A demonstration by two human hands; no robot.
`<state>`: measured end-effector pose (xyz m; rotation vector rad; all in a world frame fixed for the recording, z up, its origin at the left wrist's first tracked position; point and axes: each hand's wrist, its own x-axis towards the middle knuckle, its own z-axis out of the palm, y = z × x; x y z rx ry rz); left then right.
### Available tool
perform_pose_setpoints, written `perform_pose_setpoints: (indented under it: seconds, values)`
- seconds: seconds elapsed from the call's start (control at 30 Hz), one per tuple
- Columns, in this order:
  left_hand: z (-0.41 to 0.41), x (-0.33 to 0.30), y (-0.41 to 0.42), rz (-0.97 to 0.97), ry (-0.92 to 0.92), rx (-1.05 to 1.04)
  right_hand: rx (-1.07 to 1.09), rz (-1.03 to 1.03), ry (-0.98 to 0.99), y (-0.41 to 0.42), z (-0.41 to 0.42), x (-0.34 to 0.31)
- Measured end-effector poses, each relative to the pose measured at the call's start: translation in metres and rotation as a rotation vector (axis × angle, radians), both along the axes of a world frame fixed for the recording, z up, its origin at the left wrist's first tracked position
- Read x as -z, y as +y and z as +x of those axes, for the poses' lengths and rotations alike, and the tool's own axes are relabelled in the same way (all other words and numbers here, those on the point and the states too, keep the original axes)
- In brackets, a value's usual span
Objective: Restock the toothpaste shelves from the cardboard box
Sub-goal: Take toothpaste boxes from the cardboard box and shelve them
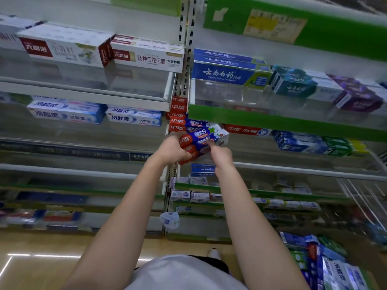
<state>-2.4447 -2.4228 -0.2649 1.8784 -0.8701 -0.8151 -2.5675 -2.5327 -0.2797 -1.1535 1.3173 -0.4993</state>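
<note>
Fingers of left hand (172,148) curled round the red end of a bundle of red-and-blue toothpaste boxes (196,143), clamped on it. Right hand (221,153) at the bundle's other side, fingers bent against the blue faces, index finger out along the top box; grip looks closed on the bundle, fingertips mostly hidden behind it. Bundle tilted, red ends toward the left hand, held at the front edge of the middle shelf (293,167) of the right-hand bay, just beside the upright post between bays. Directly above and touching range: stack of same-brand red-and-blue boxes (180,120) already on that shelf at its left end. Further right on same shelf: red box (245,129), then dark blue and green boxes (314,143). Shelf above: blue boxes (226,70), teal box (293,84), purple box (358,97). Left bay: white boxes with red logo (100,51) up top, white-and-blue boxes (94,114) one level down. Lower shelves blurred, contents unclear. Bottom right on the floor: cardboard box (368,254) full of mixed toothpaste packs (326,262), well apart from the hands. Wood-look floor (41,264) below.
</note>
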Motion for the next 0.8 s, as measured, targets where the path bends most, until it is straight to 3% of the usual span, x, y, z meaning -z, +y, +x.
perform_pose_setpoints:
  seconds: [0.17, 0.3, 0.47, 0.6, 0.67, 0.8]
  values:
    - [0.019, 0.012, -0.016, 0.066, -0.076, -0.057, -0.096, -0.064, 0.198, 0.000, 0.007, 0.024]
    - [0.008, 0.028, -0.016, 0.039, -0.087, -0.003, -0.078, -0.039, 0.108, -0.002, 0.019, 0.036]
    - [0.002, 0.038, -0.005, -0.019, -0.235, -0.173, -0.026, 0.058, -0.029, -0.006, 0.024, 0.058]
    - [0.000, 0.038, 0.013, 0.083, -0.295, -0.164, 0.044, -0.041, -0.004, -0.020, 0.020, 0.054]
    - [-0.001, 0.039, 0.018, 0.109, -0.252, -0.167, 0.104, -0.113, -0.074, -0.033, 0.021, 0.047]
    - [0.000, 0.040, 0.018, 0.014, -0.082, -0.271, 0.026, -0.104, -0.093, -0.036, 0.029, 0.036]
